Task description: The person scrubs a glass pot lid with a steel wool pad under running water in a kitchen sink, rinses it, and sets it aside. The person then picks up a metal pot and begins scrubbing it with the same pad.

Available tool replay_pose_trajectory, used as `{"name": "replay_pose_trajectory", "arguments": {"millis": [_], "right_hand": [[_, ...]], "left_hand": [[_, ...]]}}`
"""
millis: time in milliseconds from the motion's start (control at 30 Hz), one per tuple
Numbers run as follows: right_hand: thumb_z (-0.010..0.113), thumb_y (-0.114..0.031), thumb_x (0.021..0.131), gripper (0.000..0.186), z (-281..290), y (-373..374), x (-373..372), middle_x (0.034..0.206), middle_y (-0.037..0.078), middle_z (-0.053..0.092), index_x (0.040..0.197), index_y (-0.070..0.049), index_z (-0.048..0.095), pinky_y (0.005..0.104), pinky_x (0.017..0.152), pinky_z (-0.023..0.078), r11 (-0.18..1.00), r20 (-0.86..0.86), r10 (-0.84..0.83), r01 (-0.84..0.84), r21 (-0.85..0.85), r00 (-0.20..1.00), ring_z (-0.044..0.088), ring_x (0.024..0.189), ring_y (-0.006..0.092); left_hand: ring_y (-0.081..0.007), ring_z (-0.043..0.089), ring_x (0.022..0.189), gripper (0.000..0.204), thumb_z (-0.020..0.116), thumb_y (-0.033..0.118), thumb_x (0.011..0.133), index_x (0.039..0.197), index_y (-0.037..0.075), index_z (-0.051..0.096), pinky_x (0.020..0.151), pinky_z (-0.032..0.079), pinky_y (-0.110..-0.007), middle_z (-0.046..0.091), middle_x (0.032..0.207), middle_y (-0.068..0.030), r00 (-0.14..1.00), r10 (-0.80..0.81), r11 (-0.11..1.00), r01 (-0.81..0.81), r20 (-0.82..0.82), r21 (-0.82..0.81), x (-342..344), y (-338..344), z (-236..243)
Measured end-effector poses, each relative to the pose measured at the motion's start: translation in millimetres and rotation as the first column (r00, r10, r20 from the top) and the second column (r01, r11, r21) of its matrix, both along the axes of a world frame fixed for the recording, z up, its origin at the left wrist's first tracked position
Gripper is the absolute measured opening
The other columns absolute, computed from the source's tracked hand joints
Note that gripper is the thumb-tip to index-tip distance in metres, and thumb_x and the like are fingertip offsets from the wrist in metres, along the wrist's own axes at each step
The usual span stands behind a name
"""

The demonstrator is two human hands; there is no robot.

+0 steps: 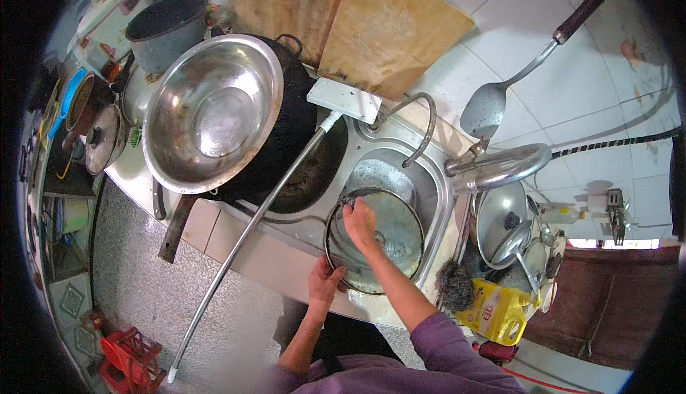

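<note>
Cramped tiled kitchen, steel sink [436,201] at centre. Left of sink: black wok [300,144] with big steel bowl [214,112] tipped in it, apparently left to drain. Above sink: curved tap [500,167]. In sink: round glass lid [375,233], tilted toward person for scrubbing. Left hand [325,280] grips lid's near rim, fingers curled, steadying. Right hand [359,224] presses flat on glass, fingers nearly closed; cloth beneath, cannot tell.

Glossy steel bowl [212,112], matt wooden boards [389,30], dull metal lid [375,240], shiny faucet [500,167]

A home kitchen: steel sink [429,180], tap [500,167], pots, cutting boards [389,30] against tiled wall.
</note>
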State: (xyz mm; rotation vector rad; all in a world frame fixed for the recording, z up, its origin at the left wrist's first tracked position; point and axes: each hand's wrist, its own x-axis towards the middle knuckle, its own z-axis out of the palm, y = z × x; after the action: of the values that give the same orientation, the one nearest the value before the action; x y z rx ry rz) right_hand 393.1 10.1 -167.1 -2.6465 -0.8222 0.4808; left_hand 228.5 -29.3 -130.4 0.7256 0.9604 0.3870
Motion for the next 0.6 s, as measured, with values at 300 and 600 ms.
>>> {"name": "replay_pose_trajectory", "arguments": {"millis": [300,600], "right_hand": [[0.052,-0.021,0.077,0.024,-1,0,2,0.068,0.022,0.059,0.084,0.002,0.05,0.0478,0.058,0.047,1.0,0.07,0.024,-0.025,0.004,0.997,0.058,0.065,0.0404],[0.052,-0.022,0.076,0.023,-1,-5,23,0.066,0.021,0.058,0.083,0.0,0.052,0.0493,0.059,0.045,0.997,0.05,-0.074,0.073,0.019,0.996,0.058,0.063,0.0385]], "left_hand": [[-0.0118,0.054,0.053,0.022,0.056,0.002,0.077,0.098,0.004,0.049,0.04,0.045,-0.023,0.057,0.078,-0.0039,0.999,-0.011,1.0,0.012,0.034,-0.028,-2,-2,-5],[-0.0118,0.054,0.052,0.019,0.055,0.002,0.078,0.095,0.003,0.049,0.041,0.046,-0.024,0.057,0.077,-0.0045,1.0,-0.015,1.0,0.015,0.014,-0.008,1,-7,1]]}}
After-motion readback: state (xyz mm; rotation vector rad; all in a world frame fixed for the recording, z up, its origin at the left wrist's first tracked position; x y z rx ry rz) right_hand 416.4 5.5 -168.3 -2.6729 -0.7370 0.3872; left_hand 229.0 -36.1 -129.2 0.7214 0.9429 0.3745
